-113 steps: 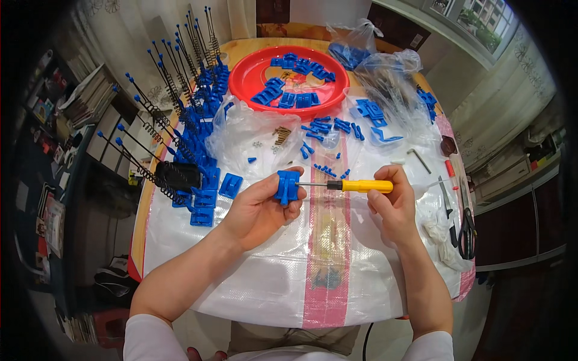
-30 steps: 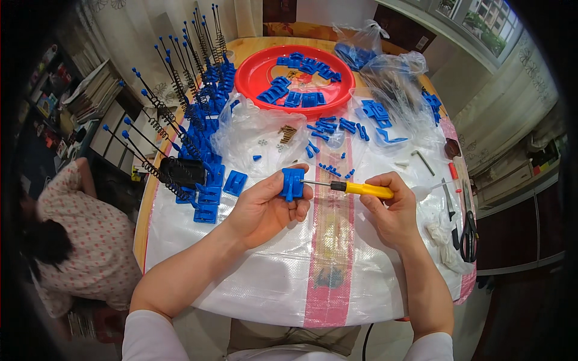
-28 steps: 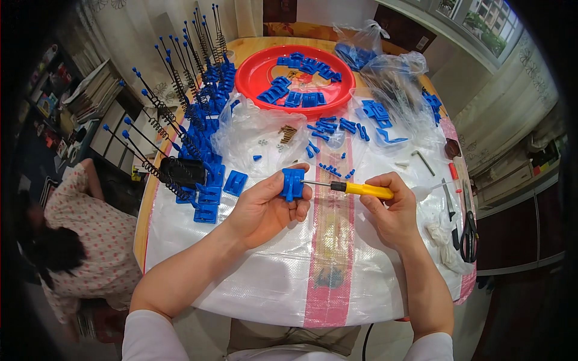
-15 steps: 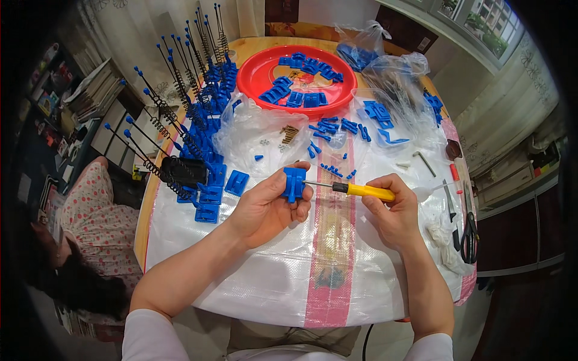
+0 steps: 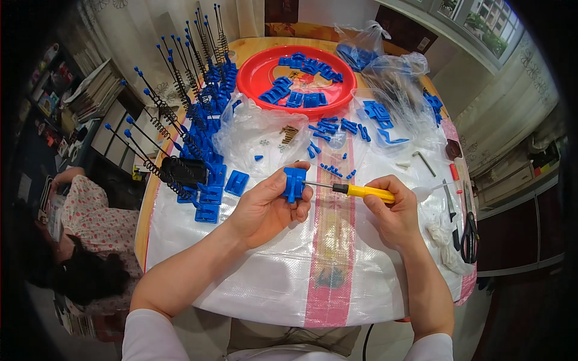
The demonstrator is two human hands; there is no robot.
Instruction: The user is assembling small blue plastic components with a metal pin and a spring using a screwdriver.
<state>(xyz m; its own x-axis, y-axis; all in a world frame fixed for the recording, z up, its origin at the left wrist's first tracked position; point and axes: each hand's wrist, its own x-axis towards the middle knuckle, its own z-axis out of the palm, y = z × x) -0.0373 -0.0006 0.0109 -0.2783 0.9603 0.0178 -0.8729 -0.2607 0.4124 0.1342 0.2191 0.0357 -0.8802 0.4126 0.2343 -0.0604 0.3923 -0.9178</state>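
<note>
Pinched in my left hand (image 5: 265, 203) is a blue plastic bracket (image 5: 294, 183), held above the middle of the table. My right hand (image 5: 392, 210) grips a screwdriver (image 5: 367, 191) by its yellow handle. The screwdriver's thin shaft points left and its tip meets the bracket's right side; the very tip and any screw there are too small to make out. Left of my left hand lies a loose blue plate (image 5: 236, 183). Beyond my hands are small blue pegs (image 5: 331, 169), brass-coloured screws (image 5: 289, 133) and blue clips (image 5: 327, 125).
A red round tray (image 5: 248, 90) holds several blue parts. Along the left edge stand blue assemblies with black springs and rods (image 5: 192, 129). Clear plastic bags (image 5: 397, 78) lie at the back right. At right are a hex key (image 5: 425, 163), a knife (image 5: 450, 201) and scissors (image 5: 469, 237). Another person (image 5: 99, 228) is at far left.
My hands, the bracket and the screwdriver stay almost in place. At far left the other person has shifted, their head and arm in a different position.
</note>
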